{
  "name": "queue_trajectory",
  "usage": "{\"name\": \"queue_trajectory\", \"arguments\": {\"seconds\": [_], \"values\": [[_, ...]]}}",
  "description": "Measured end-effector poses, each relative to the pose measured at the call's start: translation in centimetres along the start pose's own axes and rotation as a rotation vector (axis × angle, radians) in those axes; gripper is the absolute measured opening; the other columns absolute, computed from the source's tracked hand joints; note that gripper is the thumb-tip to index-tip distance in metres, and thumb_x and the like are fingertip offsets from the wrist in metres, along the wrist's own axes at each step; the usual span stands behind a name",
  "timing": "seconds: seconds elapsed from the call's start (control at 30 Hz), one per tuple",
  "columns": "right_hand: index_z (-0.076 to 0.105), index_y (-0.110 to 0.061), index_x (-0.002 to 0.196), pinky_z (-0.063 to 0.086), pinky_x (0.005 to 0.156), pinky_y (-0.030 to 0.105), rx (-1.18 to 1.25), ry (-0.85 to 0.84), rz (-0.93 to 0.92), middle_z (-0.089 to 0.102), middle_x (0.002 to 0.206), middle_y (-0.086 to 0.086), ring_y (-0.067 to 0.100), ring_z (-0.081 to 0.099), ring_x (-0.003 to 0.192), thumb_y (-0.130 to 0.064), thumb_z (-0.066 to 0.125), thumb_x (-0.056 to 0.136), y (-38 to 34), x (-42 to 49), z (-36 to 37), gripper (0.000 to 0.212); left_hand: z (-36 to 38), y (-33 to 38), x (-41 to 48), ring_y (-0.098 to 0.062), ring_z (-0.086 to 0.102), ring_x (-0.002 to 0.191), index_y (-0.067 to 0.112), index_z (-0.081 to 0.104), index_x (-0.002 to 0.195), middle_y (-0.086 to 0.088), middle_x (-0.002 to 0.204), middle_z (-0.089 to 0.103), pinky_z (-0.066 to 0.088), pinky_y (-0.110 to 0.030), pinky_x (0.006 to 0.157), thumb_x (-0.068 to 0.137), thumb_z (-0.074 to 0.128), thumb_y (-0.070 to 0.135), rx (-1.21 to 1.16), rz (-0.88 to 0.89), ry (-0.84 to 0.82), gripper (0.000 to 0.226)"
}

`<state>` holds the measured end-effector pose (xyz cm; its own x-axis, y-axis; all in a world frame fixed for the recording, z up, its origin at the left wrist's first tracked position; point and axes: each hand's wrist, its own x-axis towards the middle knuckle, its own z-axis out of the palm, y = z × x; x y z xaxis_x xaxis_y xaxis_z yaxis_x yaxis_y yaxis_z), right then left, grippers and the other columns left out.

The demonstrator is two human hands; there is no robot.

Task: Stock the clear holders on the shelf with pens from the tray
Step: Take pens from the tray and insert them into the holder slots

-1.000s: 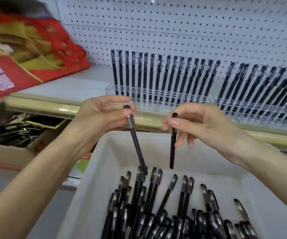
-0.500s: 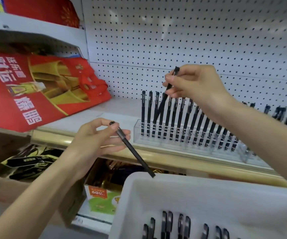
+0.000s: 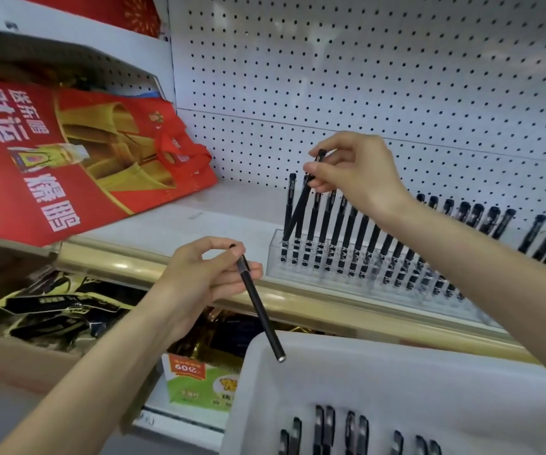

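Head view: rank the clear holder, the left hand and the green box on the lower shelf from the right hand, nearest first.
1. clear holder: on the shelf, just below the right hand.
2. left hand: lower left, before the shelf's front edge.
3. green box: farthest, down and left, under the shelf.

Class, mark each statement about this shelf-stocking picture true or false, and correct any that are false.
1. The left hand and the right hand each pinch one black pen. True.
2. The right hand's pen stands upright in the clear holder. False: it leans, its lower end at the holder's left end.
3. The left hand's pen is already in the holder. False: it hangs above the rim of the white tray.
4. A red bag lies on the shelf left of the holder. True.
5. The tray holds no pens. False: pen tops show inside it.
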<state>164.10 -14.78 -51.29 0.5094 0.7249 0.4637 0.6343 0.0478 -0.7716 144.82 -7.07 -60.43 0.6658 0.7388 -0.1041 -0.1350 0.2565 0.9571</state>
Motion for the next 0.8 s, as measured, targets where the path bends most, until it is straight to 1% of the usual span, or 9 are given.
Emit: {"name": "queue_trajectory", "arguments": {"seconds": [0.07, 0.17, 0.27, 0.33, 0.47, 0.6, 0.7, 0.8], "values": [[0.058, -0.007, 0.101, 0.057, 0.063, 0.023, -0.036, 0.007, -0.011, 0.068, 0.07, 0.007, 0.013, 0.07, 0.062, -0.009, 0.072, 0.083, 0.2, 0.0, -0.1, 0.023, 0.0, 0.0, 0.1, -0.031, 0.073, 0.082, 0.002, 0.056, 0.105, -0.026, 0.088, 0.072, 0.06, -0.032, 0.073, 0.092, 0.058, 0.008, 0.008, 0.002, -0.006, 0.015], [0.049, -0.014, 0.094, 0.057, 0.06, 0.022, -0.074, 0.004, -0.032, 0.068, 0.069, 0.007, 0.013, 0.069, 0.06, -0.009, 0.074, 0.082, 0.2, 0.0, -0.1, 0.028, 0.1, -0.3, 0.1, -0.03, 0.073, 0.083, 0.003, 0.054, 0.112, -0.024, 0.089, 0.072, 0.06, -0.031, 0.071, 0.09, 0.06, 0.008, -0.014, -0.013, -0.014, 0.023], [0.053, -0.013, 0.085, 0.058, 0.059, 0.025, -0.103, -0.017, -0.054, 0.068, 0.068, 0.005, 0.013, 0.069, 0.06, -0.01, 0.075, 0.081, 0.3, 0.0, 0.4, 0.023, 0.2, -0.8, 0.0, -0.028, 0.073, 0.083, 0.002, 0.053, 0.114, -0.023, 0.09, 0.072, 0.06, -0.03, 0.07, 0.089, 0.062, 0.008, -0.059, -0.055, -0.007, 0.027], [0.056, -0.011, 0.082, 0.058, 0.059, 0.025, -0.141, -0.027, -0.077, 0.068, 0.069, 0.004, 0.01, 0.068, 0.059, -0.011, 0.075, 0.081, 0.5, 0.0, 1.0, 0.019, 0.2, -0.9, 0.1, -0.028, 0.073, 0.084, 0.0, 0.053, 0.114, -0.022, 0.09, 0.073, 0.06, -0.03, 0.07, 0.089, 0.062, 0.009, -0.072, -0.067, 0.003, 0.028], [0.059, -0.01, 0.083, 0.053, 0.057, 0.016, -0.244, -0.011, -0.135, 0.066, 0.071, 0.003, 0.004, 0.064, 0.056, -0.016, 0.077, 0.08, 0.5, 0.1, 1.7, 0.018, 0.2, -1.2, 0.1, -0.026, 0.073, 0.084, 0.0, 0.055, 0.113, -0.02, 0.09, 0.073, 0.06, -0.029, 0.071, 0.09, 0.062, 0.011, -0.068, -0.056, 0.027, 0.027], [0.062, -0.005, 0.084, 0.053, 0.056, 0.015, -0.243, -0.025, -0.099, 0.067, 0.07, 0.004, 0.005, 0.065, 0.055, -0.014, 0.076, 0.081, 0.2, 0.7, 1.6, 0.017, 0.1, -1.5, -0.1, -0.025, 0.073, 0.083, 0.0, 0.056, 0.111, -0.019, 0.09, 0.073, 0.059, -0.025, 0.063, 0.09, 0.061, 0.011, -0.089, -0.052, 0.06, 0.023], [0.064, -0.001, 0.085, 0.05, 0.054, 0.012, -0.252, -0.096, -0.043, 0.07, 0.071, 0.007, 0.004, 0.065, 0.053, -0.012, 0.076, 0.08, 0.3, 0.9, 1.2, 0.017, 0.2, -1.5, -0.2, -0.024, 0.073, 0.081, 0.0, 0.057, 0.108, -0.02, 0.089, 0.073, 0.057, -0.022, 0.058, 0.091, 0.061, 0.01, -0.108, -0.059, 0.075, 0.02], [0.065, 0.0, 0.084, 0.049, 0.052, 0.01, -0.289, -0.154, -0.037, 0.07, 0.069, 0.008, 0.007, 0.067, 0.055, -0.012, 0.076, 0.08, 0.3, 0.9, 1.0, 0.017, 0.2, -1.4, -0.2, -0.024, 0.073, 0.08, -0.001, 0.057, 0.11, -0.019, 0.088, 0.073, 0.058, -0.023, 0.06, 0.091, 0.06, 0.011, -0.113, -0.041, 0.098, 0.022]]}}
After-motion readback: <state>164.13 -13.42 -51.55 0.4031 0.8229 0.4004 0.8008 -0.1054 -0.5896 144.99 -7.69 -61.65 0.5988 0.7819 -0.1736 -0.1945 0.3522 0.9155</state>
